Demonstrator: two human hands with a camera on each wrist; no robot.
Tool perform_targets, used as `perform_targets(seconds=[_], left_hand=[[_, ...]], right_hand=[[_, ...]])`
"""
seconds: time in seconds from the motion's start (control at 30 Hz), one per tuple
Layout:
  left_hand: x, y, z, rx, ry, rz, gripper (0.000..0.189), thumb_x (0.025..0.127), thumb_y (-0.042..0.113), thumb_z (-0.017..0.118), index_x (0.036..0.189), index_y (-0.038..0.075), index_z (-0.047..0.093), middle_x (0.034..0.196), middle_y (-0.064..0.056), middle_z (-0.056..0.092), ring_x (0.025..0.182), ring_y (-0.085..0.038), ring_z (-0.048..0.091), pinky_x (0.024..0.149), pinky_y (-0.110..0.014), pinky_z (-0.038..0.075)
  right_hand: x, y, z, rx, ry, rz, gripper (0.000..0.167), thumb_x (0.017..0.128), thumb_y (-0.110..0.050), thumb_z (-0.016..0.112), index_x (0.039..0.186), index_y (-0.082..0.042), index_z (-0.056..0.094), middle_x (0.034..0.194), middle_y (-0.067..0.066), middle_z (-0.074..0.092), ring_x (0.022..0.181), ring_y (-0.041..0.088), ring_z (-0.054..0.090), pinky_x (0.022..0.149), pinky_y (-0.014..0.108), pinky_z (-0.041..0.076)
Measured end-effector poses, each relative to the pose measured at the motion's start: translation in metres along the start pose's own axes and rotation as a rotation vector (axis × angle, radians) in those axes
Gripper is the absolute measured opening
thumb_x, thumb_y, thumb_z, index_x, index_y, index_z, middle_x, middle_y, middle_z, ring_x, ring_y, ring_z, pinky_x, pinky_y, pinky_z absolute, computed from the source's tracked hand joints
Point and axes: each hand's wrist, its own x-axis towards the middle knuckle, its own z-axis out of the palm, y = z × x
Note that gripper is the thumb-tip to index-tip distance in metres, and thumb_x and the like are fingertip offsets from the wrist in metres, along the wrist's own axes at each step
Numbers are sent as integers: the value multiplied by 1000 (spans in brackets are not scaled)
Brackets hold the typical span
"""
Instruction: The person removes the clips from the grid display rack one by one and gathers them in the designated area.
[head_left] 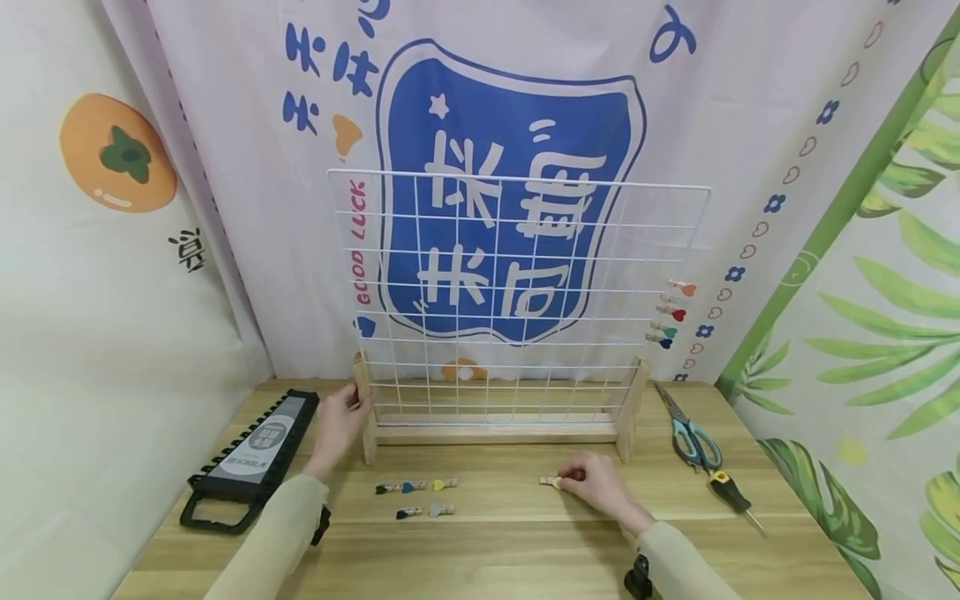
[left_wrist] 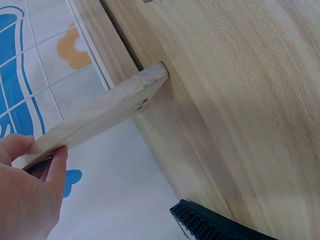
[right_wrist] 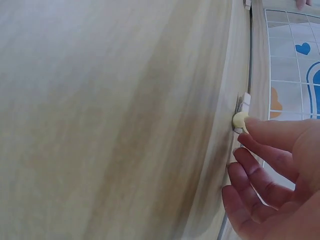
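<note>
A white wire grid [head_left: 495, 275] stands upright in a wooden base. My left hand [head_left: 343, 418] grips its left wooden upright [head_left: 365, 408]; in the left wrist view, the thumb and fingers hold the end of this wooden piece [left_wrist: 100, 112]. On the table, my right hand [head_left: 600, 486] pinches a small clothespin [head_left: 547, 481]. The right wrist view shows its pale yellow decoration [right_wrist: 240, 120] at the thumb tip. To the left lie several more mini clothespins with dark, blue, yellow and grey hearts, among them a yellow one [head_left: 445, 483] and a grey one [head_left: 441, 511].
Several heart clothespins [head_left: 673, 314] are clipped along the grid's right edge. A black case-like rack with a handle [head_left: 255, 454] lies at the left. Scissors [head_left: 693, 442] and a yellow-black screwdriver [head_left: 731, 492] lie at the right. A printed curtain [head_left: 510, 125] hangs behind the wooden table [head_left: 480, 558].
</note>
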Motion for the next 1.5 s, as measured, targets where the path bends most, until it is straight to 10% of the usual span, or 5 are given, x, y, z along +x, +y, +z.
perform_targets(seconds=[0.73, 1.03, 1.2, 1.33, 1.5], left_hand=[[-2, -2, -3, -26, 7, -12, 27, 93, 3, 63, 116, -12, 63, 116, -35, 66, 107, -47, 67, 86, -50, 58], [0, -2, -3, -20, 25, 3, 21, 93, 1, 63, 109, -11, 65, 114, -35, 67, 106, -47, 67, 86, -50, 58], [0, -2, -2, -22, 20, 2, 21, 93, 2, 62, 109, -12, 65, 114, -35, 66, 106, -48, 67, 85, -49, 59], [0, -2, -2, -17, 7, -8, 20, 94, 2, 62, 109, -11, 64, 115, -35, 66, 106, -47, 68, 85, -49, 59], [0, -2, -1, -21, 8, -9, 18, 94, 2, 62, 106, -11, 65, 114, -35, 67, 106, -46, 68, 86, -49, 59]], right_hand=[[19, -33, -69, 60, 138, 19, 14, 84, -6, 76, 98, -2, 75, 96, 12, 75, 82, 24, 71, 73, 25, 61], [43, -51, -161, 85, 480, -13, 18, 89, -8, 72, 106, -1, 73, 103, 18, 74, 88, -4, 64, 75, 5, 52], [56, -58, -204, 168, 750, 28, 20, 92, -11, 69, 109, -1, 72, 100, -6, 70, 86, -13, 58, 73, 1, 49], [64, -55, -223, 172, 815, 88, 26, 94, -20, 67, 115, -4, 71, 101, -19, 65, 89, -12, 58, 74, 0, 48], [73, -52, -235, 142, 803, 169, 32, 96, -27, 65, 121, -7, 68, 116, 5, 69, 92, -13, 55, 78, -1, 46]])
